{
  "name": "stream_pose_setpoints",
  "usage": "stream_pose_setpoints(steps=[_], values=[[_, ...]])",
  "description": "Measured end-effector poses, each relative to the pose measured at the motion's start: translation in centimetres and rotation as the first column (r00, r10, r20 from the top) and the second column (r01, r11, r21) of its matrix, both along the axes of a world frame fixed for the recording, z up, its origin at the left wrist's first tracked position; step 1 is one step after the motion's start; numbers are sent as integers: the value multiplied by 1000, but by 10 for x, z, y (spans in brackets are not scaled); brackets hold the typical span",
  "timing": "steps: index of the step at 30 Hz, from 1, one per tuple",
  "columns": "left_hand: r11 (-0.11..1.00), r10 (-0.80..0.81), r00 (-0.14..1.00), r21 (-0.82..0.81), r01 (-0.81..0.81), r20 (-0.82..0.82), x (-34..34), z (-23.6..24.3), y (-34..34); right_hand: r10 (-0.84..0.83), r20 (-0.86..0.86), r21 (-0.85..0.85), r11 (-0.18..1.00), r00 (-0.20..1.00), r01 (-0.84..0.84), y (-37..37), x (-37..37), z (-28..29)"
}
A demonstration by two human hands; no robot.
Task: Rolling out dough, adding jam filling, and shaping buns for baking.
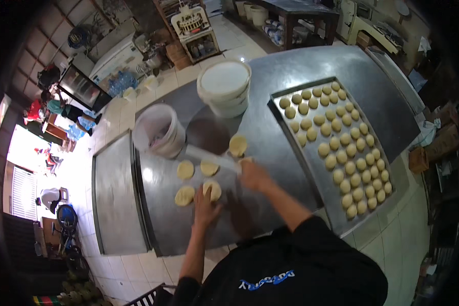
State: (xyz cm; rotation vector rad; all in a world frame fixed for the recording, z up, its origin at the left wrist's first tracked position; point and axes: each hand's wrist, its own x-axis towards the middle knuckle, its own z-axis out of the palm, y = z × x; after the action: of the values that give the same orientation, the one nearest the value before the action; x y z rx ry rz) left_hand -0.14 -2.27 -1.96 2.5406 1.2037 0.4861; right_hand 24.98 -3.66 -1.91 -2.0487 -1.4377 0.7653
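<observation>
My left hand (205,211) lies with outstretched fingers on a flattened dough round (214,190) on the metal table (270,204). My right hand (255,176) is closed round one end of a long, pale, blade-like tool (209,156), which slants toward the bucket at the left; its exact kind is unclear. More flat dough rounds lie close by: one left of my left hand (184,196), one farther off (185,170), one partly under the tool (208,169), and one beyond my right hand (237,145). Another bit of dough shows beside my right fingers, mostly hidden.
A big tray (311,148) of many dough balls rests on the right. An open white bucket (174,140) and a lidded white bucket (223,94) stand at the table's far side. Another tray (115,199) lies left. People (61,109) are in the left background.
</observation>
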Motion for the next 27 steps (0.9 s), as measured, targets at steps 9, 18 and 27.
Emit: stream_pose_setpoints(steps=[9,18,27], values=[[832,396,908,-472,-291,139,89,18,-11,-218,-827,-249,968,518,10,-179,147,26],[891,-389,817,51,451,-425,429,14,107,-527,-625,-27,752,576,659,-93,221,23],[931,13,879,-327,163,476,262,113,36,-509,-689,-82,763,516,642,-31,198,59]])
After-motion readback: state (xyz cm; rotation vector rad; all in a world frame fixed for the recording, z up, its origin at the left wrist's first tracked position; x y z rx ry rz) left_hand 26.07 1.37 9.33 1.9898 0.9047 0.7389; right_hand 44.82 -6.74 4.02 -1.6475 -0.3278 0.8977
